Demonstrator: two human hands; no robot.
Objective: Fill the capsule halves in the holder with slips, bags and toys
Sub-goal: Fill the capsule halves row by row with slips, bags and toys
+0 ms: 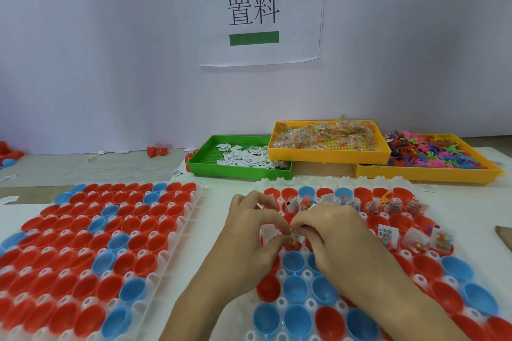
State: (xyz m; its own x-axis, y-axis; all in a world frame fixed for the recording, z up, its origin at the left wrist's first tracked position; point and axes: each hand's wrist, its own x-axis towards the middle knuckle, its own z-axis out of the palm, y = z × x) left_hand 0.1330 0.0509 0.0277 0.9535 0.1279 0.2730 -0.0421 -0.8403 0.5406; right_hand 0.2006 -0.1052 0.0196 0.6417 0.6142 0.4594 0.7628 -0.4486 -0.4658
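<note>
A white holder (307,274) at lower right of the frame carries red and blue capsule halves (293,289), open side up. Its far rows already hold white slips (387,231), clear bead bags (415,242) and small toys (385,196); the nearer cups sit empty.

left hand (250,225): fingers curled, pinching; right hand (331,232): fingers curled, pinching; fingertips meeting
</note>
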